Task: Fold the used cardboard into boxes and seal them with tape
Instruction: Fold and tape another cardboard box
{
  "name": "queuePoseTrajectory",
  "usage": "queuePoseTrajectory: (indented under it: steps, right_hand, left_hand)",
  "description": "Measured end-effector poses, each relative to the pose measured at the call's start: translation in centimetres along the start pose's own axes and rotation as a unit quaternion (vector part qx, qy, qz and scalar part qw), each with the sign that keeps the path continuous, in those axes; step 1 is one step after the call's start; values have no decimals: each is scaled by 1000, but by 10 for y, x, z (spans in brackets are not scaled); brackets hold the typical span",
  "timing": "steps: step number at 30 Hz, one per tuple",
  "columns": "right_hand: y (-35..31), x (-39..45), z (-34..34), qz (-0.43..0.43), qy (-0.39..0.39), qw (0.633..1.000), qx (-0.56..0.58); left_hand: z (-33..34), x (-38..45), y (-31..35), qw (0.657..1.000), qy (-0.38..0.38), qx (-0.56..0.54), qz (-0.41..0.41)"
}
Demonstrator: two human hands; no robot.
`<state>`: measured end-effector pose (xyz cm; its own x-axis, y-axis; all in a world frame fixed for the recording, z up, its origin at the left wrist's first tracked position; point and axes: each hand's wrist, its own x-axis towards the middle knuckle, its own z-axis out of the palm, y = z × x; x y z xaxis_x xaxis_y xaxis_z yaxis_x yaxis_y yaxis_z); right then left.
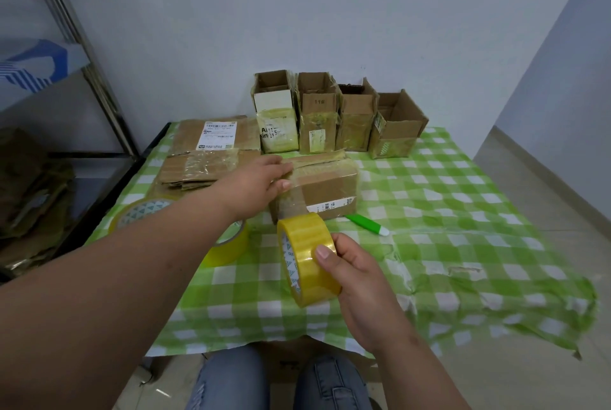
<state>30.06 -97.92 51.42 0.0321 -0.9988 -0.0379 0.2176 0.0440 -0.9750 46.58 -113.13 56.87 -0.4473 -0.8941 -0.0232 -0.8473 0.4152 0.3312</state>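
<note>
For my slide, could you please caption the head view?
Left hand steadies a cardboard box while right hand holds a tape roll.

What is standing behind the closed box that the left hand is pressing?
Behind the closed box stand four open-topped boxes in a row against the wall. Their insides are mostly hidden.

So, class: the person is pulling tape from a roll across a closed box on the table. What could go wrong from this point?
1. The strip runs from the tape roll in the right hand to the cardboard box; it may twist or stick to itself.
2. Only the left hand steadies the box, so a hard pull might slide it on the checked tablecloth.
3. The green cutter lies behind the roll, awkward to reach with both hands busy.
</note>
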Motion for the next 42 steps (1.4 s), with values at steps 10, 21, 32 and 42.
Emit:
queuePoseTrajectory:
  steps: [10,21,32,42]
  right_hand:
    - [-7,2,-12,10,-33,999,-6]
    - [-11,1,-31,9,-80,995,-53]
    - [-9,55,-63,25,200,842,-500]
    - [-11,67,-73,99,216,688,-686]
  left_hand:
    - [29,-41,13,920,130,-329,-169]
    - [50,-59,19,764,85,-579,-271]
    - [49,-71,32,676,67,-678,-280]
    - [52,-75,37,653,83,-700,-276]
